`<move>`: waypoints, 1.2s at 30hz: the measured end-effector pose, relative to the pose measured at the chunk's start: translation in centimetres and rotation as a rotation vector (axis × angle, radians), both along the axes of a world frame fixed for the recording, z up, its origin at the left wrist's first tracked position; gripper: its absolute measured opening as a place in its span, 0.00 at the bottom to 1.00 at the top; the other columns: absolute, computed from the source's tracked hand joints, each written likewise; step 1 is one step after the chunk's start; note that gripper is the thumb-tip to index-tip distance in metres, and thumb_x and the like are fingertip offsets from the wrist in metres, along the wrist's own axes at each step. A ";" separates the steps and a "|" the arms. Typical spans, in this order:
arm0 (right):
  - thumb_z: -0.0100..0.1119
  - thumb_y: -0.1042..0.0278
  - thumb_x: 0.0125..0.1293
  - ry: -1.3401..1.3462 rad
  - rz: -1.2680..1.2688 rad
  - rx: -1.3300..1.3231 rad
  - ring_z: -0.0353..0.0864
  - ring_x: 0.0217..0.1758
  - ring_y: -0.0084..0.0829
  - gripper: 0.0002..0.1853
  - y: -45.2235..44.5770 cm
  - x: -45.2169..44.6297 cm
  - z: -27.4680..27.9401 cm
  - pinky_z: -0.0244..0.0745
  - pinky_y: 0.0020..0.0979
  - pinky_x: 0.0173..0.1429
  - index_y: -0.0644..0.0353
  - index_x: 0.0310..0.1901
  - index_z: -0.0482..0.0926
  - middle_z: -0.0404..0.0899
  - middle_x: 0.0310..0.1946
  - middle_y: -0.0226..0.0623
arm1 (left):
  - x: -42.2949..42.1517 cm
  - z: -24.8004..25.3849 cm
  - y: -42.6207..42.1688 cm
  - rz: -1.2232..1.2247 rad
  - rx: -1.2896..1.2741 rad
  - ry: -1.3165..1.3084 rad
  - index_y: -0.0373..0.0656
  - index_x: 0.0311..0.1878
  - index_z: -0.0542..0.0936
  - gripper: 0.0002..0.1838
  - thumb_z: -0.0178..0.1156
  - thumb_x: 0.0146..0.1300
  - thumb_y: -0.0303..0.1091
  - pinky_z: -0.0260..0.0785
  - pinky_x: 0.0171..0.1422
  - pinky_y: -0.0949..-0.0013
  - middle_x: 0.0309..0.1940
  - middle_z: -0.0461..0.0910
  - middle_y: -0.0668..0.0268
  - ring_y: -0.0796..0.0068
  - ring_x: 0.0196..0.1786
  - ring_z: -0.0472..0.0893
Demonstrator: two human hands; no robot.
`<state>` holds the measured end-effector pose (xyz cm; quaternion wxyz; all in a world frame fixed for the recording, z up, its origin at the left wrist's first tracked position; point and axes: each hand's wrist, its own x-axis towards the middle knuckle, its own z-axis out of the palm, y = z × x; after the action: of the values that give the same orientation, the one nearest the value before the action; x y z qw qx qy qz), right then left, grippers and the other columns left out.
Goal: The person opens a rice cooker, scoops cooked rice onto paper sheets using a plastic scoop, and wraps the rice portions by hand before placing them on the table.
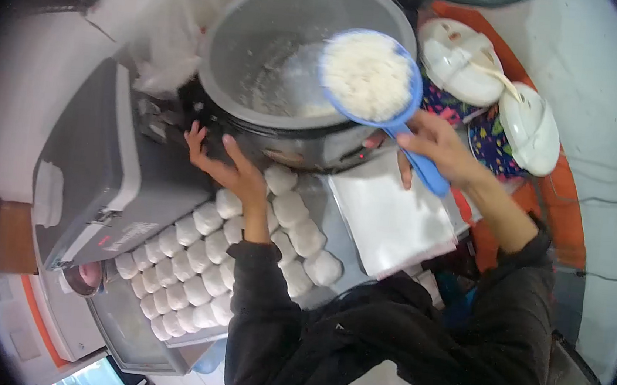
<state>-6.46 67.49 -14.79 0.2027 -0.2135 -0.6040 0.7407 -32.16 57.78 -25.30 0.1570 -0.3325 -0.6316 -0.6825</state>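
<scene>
My right hand (435,149) grips the handle of a blue scoop (422,166), held over the right rim of a large grey pot (223,73). A heap of white, crumbly-looking food (368,76), perhaps cooked rice, fills the scoop. Some white residue clings to the pot's inner bottom. My left hand (232,174) has its fingers spread at the pot's near left side, and I cannot tell whether it touches the pot. Beneath that forearm, rows of round white dough balls (198,256) cover a metal tray (329,287).
White sheets (392,215) lie in front of the pot. A dark grey insulated box (124,175) stands at left, a clear plastic bag (170,45) behind it. Two white lidded containers (530,128) sit on patterned cloth at right. Cables (605,200) run along the right wall.
</scene>
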 end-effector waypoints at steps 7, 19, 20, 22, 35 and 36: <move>0.52 0.68 0.66 -0.181 -0.467 -0.161 0.70 0.16 0.20 0.25 -7.6 11.4 -14.6 0.66 0.20 0.18 0.65 0.62 0.59 0.76 0.47 0.44 | 18.8 -11.3 -5.6 -0.724 -1.018 0.287 0.39 0.68 0.52 0.54 0.70 0.41 0.50 0.38 0.73 0.48 0.70 0.51 0.58 0.58 0.72 0.52; 0.50 0.68 0.58 -0.762 -0.080 1.630 0.75 0.29 0.24 0.30 -7.6 14.5 -24.1 0.70 0.24 0.35 0.28 0.63 0.65 0.75 0.53 0.32 | 18.6 -16.6 -6.7 -0.750 -1.243 0.172 0.40 0.71 0.38 0.71 0.74 0.27 0.53 0.30 0.73 0.44 0.72 0.46 0.61 0.66 0.74 0.48; 0.50 0.68 0.58 -0.767 -0.089 1.629 0.75 0.29 0.24 0.30 -7.4 14.7 -24.1 0.70 0.24 0.35 0.28 0.63 0.65 0.75 0.53 0.32 | 18.6 -16.7 -6.8 -0.756 -1.241 0.180 0.40 0.71 0.38 0.71 0.74 0.27 0.53 0.30 0.73 0.44 0.72 0.46 0.61 0.66 0.74 0.48; 0.48 0.68 0.60 -0.841 0.176 1.652 0.78 0.36 0.26 0.31 -6.2 14.8 -23.9 0.71 0.28 0.38 0.22 0.64 0.62 0.75 0.53 0.32 | 18.5 -17.0 -6.9 -0.751 -1.239 0.181 0.39 0.71 0.38 0.72 0.75 0.26 0.52 0.31 0.73 0.44 0.72 0.47 0.62 0.66 0.73 0.49; 0.48 0.70 0.58 -0.585 0.390 1.922 0.73 0.33 0.22 0.34 -0.1 14.7 -20.3 0.66 0.27 0.40 0.19 0.63 0.61 0.73 0.40 0.25 | 17.9 -16.6 -7.1 -0.793 -1.149 0.215 0.41 0.72 0.36 0.69 0.72 0.33 0.53 0.30 0.73 0.42 0.71 0.50 0.58 0.65 0.73 0.52; 0.50 0.72 0.56 -0.528 0.246 1.840 0.75 0.35 0.24 0.32 0.0 14.8 -19.7 0.66 0.27 0.41 0.23 0.61 0.65 0.75 0.42 0.27 | 17.7 -16.4 -7.5 -0.799 -1.140 0.222 0.41 0.72 0.36 0.69 0.72 0.33 0.53 0.30 0.73 0.42 0.71 0.50 0.58 0.65 0.73 0.52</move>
<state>8.37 67.49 -34.44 0.0691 -0.0660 -0.9923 -0.0783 -14.47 50.30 -41.67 -0.2407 -0.6373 -0.7004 -0.2128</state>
